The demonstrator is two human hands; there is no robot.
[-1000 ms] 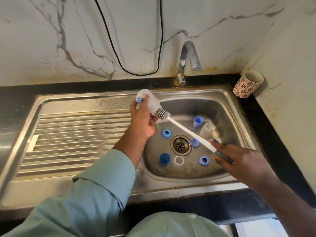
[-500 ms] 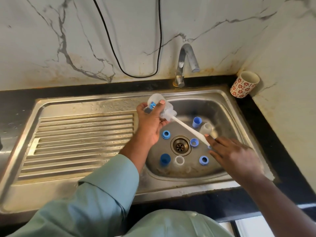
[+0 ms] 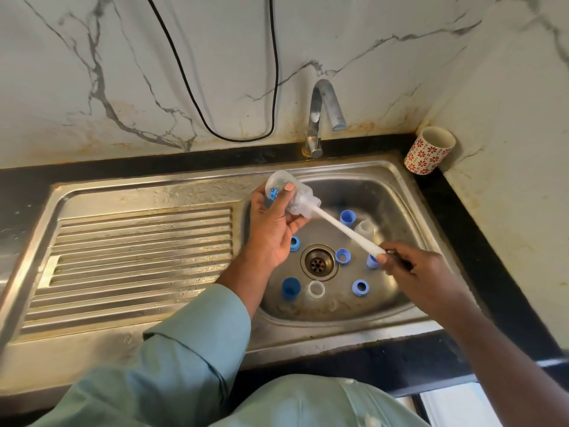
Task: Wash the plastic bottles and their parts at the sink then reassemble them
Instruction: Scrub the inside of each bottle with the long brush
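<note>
Two hands on the job right now. Left hand [image 3: 272,232] has its fingers and thumb wrapped round a small clear plastic bottle [image 3: 284,192] with a blue sticker, held up over the left rim of the stainless steel sink [image 3: 400,192] and tipped so its mouth faces down and to the right. Guessing that's so the brush goes straight in and the dirty water runs back into the basin, not onto the ribbed draining board [image 3: 138,257].

Right hand [image 3: 412,272] is pinching the far end of a long white bottle brush [image 3: 341,228], fingers curled round the handle. The brush head is inside the bottle, so this looks like the scrubbing step for that one bottle. Holding it way out at the end probably gives more reach and lets the brush twist easily.

Everything else waits in the basin around the round metal drain [image 3: 317,262]: several blue plastic caps and rings [image 3: 358,287], a dark blue cap [image 3: 291,287] near the front left, a clear ring [image 3: 316,288] just beside it, and another clear piece [image 3: 365,229] toward the back right, partly behind the brush handle. Makes sense to keep the small bits down there so nothing rolls off.

Chrome tap [image 3: 320,118] at the back edge shows no water running. A red-flowered white cup [image 3: 429,149] sits in the back right corner of the dark tabletop [image 3: 480,251]. My read: washing is early, nothing reassembled yet.
</note>
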